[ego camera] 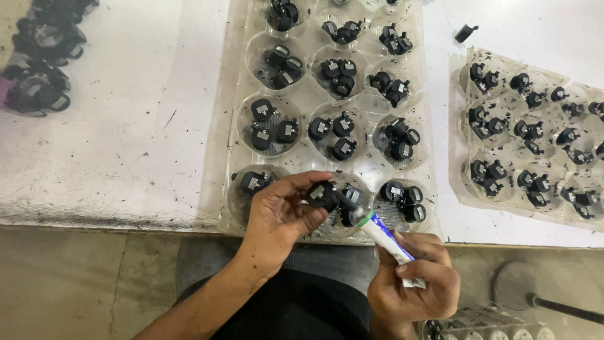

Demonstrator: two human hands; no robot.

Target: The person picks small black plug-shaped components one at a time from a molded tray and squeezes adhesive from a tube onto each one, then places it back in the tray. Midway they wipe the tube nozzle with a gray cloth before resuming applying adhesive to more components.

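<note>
My left hand (280, 217) pinches a small black round part (321, 195) over the near edge of a clear plastic cup tray (302, 101). My right hand (415, 277) grips a white and blue squeeze tube (385, 236), its dark nozzle touching the held part. The tray's round cups hold two or three similar black parts each, some with small silver squares on top. The cup below the held part is partly hidden by my fingers.
A second clear tray (462, 182) with several black parts lies at the right. One loose black part (465, 31) sits on the white table (126, 126). Bags of black parts (38, 69) rest at the far left. A tray (478, 327) lies below the table edge.
</note>
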